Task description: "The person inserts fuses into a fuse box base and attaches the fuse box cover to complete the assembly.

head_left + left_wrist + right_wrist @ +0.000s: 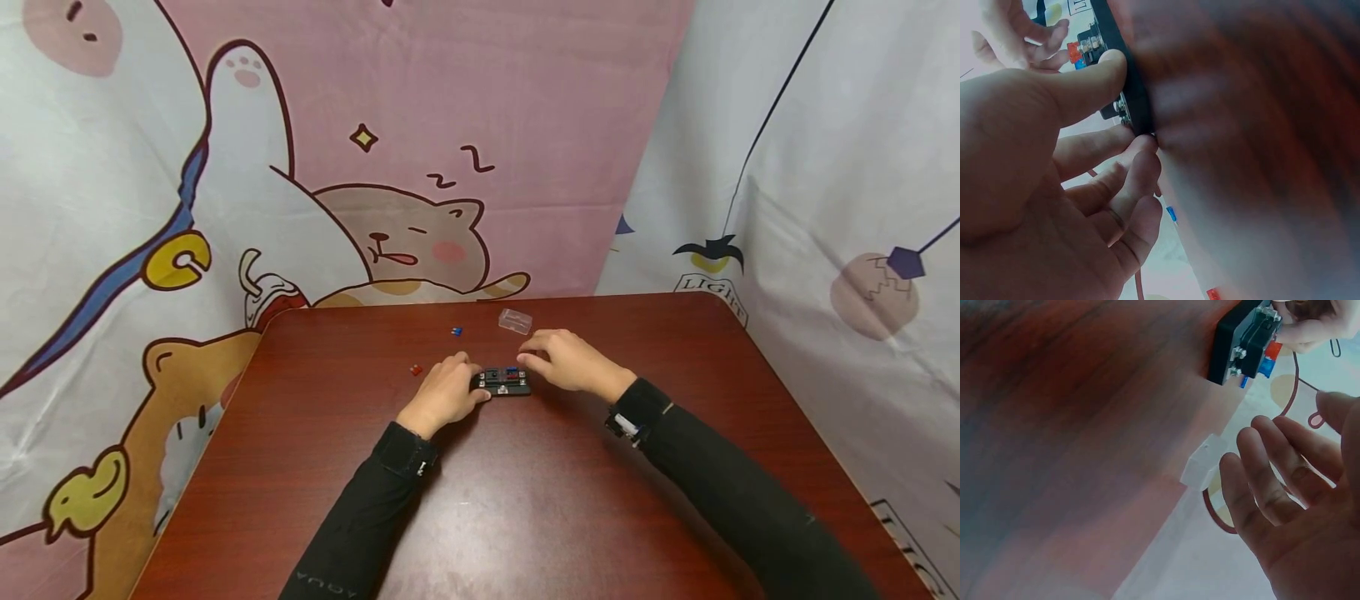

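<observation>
A black fuse block (pixel 504 382) with metal screws lies on the table. My left hand (pixel 446 392) holds its left end, the thumb along the near edge and the fingers at the far side. Red and blue blade fuses (pixel 1268 361) stand in the block toward its right end. My right hand (pixel 567 360) hovers just beyond that end with loosely bent fingers and nothing between them; in the right wrist view its palm (pixel 1316 531) shows bare. Behind the block rests a clear plastic cover (pixel 515 321).
On the brown table (pixel 480 517), a small blue fuse (pixel 456 332) lies toward the back and red fuses (pixel 416 369) lie left of my left hand. A printed cloth (pixel 465 100) with cartoon animals hangs behind the table's far edge.
</observation>
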Demonstrator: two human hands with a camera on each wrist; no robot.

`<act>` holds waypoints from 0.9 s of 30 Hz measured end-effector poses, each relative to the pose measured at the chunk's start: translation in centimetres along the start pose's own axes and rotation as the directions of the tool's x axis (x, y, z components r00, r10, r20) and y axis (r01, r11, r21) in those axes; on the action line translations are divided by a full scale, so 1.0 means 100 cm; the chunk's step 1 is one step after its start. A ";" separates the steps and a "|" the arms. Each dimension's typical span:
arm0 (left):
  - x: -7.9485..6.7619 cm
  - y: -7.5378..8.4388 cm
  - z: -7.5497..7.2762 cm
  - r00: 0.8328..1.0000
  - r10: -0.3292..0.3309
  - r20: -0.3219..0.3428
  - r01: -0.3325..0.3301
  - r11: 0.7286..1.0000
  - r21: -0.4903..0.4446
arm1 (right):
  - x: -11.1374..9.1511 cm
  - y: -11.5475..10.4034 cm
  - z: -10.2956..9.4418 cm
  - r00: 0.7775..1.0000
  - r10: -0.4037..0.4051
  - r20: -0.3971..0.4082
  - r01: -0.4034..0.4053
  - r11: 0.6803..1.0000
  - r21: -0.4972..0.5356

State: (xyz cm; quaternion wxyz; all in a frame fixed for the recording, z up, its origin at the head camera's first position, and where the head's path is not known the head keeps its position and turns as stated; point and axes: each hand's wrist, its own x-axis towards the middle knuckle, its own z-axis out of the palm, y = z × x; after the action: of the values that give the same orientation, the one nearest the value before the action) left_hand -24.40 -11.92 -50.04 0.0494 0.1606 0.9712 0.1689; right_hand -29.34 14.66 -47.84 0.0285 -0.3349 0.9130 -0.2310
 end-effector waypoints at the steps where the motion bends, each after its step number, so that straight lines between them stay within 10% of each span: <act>1: 0.000 0.000 0.000 1.000 -0.001 0.001 0.001 1.000 0.000 | 0.000 0.002 0.001 1.000 0.006 0.006 -0.006 1.000 0.008; 27: 0.001 -0.001 0.002 1.000 -0.009 0.009 0.009 1.000 -0.005 | 0.001 0.003 0.030 0.989 0.053 0.142 -0.041 0.995 -0.088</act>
State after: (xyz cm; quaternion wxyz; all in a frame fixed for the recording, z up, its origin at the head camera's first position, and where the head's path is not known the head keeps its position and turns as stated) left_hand -24.54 -11.94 -50.24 0.0551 0.1569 0.9713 0.1703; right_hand -28.97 13.63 -50.63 0.0855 -0.3301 0.9252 -0.1668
